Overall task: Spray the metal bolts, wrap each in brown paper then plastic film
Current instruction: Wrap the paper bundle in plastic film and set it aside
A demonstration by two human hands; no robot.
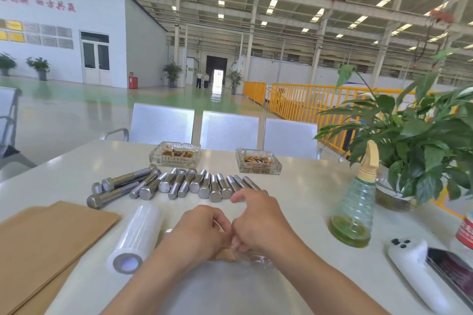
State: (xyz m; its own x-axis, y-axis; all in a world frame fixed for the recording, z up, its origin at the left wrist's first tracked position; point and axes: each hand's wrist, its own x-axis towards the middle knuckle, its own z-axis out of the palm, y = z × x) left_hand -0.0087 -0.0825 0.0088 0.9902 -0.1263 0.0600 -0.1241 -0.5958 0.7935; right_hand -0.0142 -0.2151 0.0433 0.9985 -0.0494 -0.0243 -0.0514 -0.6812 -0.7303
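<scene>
- White table [302, 202]: carries all items noted below.
- Brown paper sheets [43, 245]: stacked flat at the near left corner of the table.
- Roll of plastic film [135, 238]: lies on its side just right of the paper, long axis running near-to-far, open core end facing the viewer.
- Spray bottle [354, 210]: upright at the right, yellow-green liquid in its base, nozzle pointing left.
- Metal bolts [176, 184]: unwrapped, lying in a row beyond the hands; most have hex heads toward the viewer and shanks pointing away; the leftmost few lie slanted, heads to the near left.
- Left hand [202, 233]: fingers curled, gripping the paper-wrapped bolt.
- Right hand [258, 222]: fingers curled, pinching the same bundle; forefinger extended toward the bolt row.
- Paper-wrapped bolt [226, 253]: at near centre between both hands, resting on a sheet of clear film [256, 259]; largely hidden, so its long axis cannot be determined.
</scene>
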